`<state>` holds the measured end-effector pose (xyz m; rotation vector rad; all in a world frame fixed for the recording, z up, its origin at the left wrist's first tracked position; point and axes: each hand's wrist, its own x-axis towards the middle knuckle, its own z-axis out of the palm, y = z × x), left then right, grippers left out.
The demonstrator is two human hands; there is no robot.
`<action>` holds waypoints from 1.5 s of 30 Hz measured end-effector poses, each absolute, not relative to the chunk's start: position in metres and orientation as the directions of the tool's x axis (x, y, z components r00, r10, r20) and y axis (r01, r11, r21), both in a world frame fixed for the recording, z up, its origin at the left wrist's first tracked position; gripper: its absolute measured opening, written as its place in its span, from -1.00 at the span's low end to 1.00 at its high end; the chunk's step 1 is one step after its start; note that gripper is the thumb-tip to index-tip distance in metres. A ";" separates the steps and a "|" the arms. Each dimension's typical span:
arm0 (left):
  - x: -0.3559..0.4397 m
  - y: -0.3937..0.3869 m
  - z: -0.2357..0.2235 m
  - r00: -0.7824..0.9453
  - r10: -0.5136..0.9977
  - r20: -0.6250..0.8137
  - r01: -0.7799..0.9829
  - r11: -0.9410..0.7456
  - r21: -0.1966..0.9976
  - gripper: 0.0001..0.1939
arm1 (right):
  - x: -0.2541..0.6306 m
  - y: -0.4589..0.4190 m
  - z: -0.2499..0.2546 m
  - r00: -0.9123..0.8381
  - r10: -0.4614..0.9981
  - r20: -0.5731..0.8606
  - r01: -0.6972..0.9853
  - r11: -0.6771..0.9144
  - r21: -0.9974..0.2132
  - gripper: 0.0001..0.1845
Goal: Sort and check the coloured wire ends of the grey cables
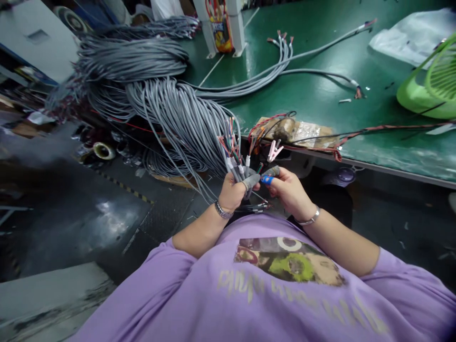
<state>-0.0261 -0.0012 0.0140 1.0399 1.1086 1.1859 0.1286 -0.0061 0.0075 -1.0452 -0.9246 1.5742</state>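
My left hand (pixel 235 189) is closed round a bunch of grey cable ends (pixel 242 170), its thumb in a grey finger cover. Coloured inner wires (pixel 232 142) fan upward from the stripped ends. Close against it, my right hand (pixel 287 188) pinches at a cable end with dark, thin wires (pixel 261 167); grey and blue covers wrap its fingertips. Exactly what sits between those fingertips is hidden. Behind my left hand, a thick bundle of grey cables (pixel 185 114) hangs over the table edge. A pink clip (pixel 275 151) is just beyond my right hand.
On the green table (pixel 320 52) lie more grey cables (pixel 249 85) with stripped ends. A green fan (pixel 427 85) and a plastic bag (pixel 409 38) are at the right. Red and black wires (pixel 377 128) run along the front edge. A white post (pixel 204 28) stands at the back.
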 end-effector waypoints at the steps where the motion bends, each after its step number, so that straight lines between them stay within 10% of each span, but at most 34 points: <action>1: -0.024 -0.001 0.013 0.009 0.995 -0.095 -0.191 0.095 0.977 -0.68 | 0.129 -0.008 0.006 -0.148 0.969 -0.197 -0.310 -0.234 -0.922 -0.71; 20: -0.027 0.002 0.018 0.225 0.959 -0.171 -0.060 0.188 0.980 -0.75 | 0.129 0.006 0.015 -0.169 0.977 -0.132 -0.268 -0.175 -0.947 -0.56; 45: -0.019 -0.001 0.020 -0.002 0.992 -0.128 -0.204 0.125 0.971 -0.67 | 0.137 -0.009 -0.001 -0.194 0.959 -0.205 -0.294 -0.256 -0.921 -0.55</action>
